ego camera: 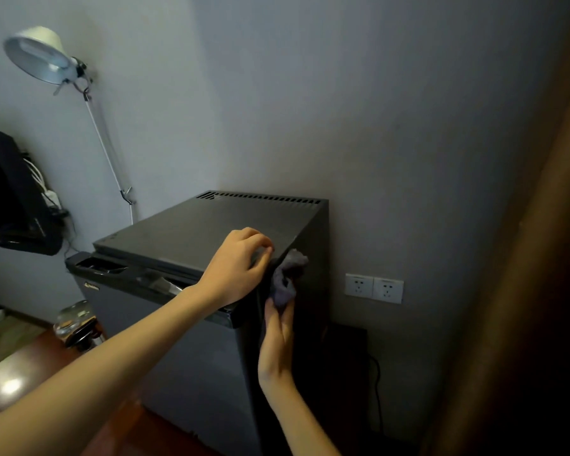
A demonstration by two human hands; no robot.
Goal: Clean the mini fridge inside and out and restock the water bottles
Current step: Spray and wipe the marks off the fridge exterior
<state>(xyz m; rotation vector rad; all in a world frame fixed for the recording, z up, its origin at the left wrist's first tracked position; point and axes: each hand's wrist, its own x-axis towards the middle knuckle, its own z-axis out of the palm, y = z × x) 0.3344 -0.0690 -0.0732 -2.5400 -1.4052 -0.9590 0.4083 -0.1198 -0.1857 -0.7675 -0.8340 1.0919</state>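
Observation:
A dark grey mini fridge [191, 232] stands against the wall, its door slightly ajar at the top front. My left hand [237, 268] rests on the fridge's top right edge with fingers curled over the rim. My right hand [277, 337] presses a crumpled grey cloth [288, 274] against the upper part of the fridge's right side wall, fingers pointing up. No water bottles show.
A white desk lamp [43, 57] on a long arm stands left of the fridge. A black bag [10, 195] hangs at far left. Two wall sockets [374, 287] sit right of the fridge. A glass item [73, 319] stands on the wooden table [10, 380].

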